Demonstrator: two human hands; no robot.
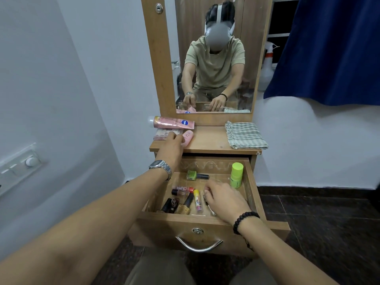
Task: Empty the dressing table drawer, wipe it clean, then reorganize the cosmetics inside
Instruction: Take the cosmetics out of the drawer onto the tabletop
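Drawer (205, 220) was pulled open under the dressing table top (207, 140); left hand (171, 146) reached over the top's front-left edge, fingers around a small pink case (187, 137), next to a pink tube (172, 122) and a flat palette (164, 134) at the back-left corner; right hand (224, 199) was down in the drawer's right half, fingers curled over something small, grip not clear; green nail polish (195, 175) lay near the drawer's back wall, lime bottle (236, 174) upright at its back-right corner, yellow-capped stick (197, 200) and dark polish bottles (176, 204) along the front-left; checked cloth (244, 134) sat folded at the top's right edge.
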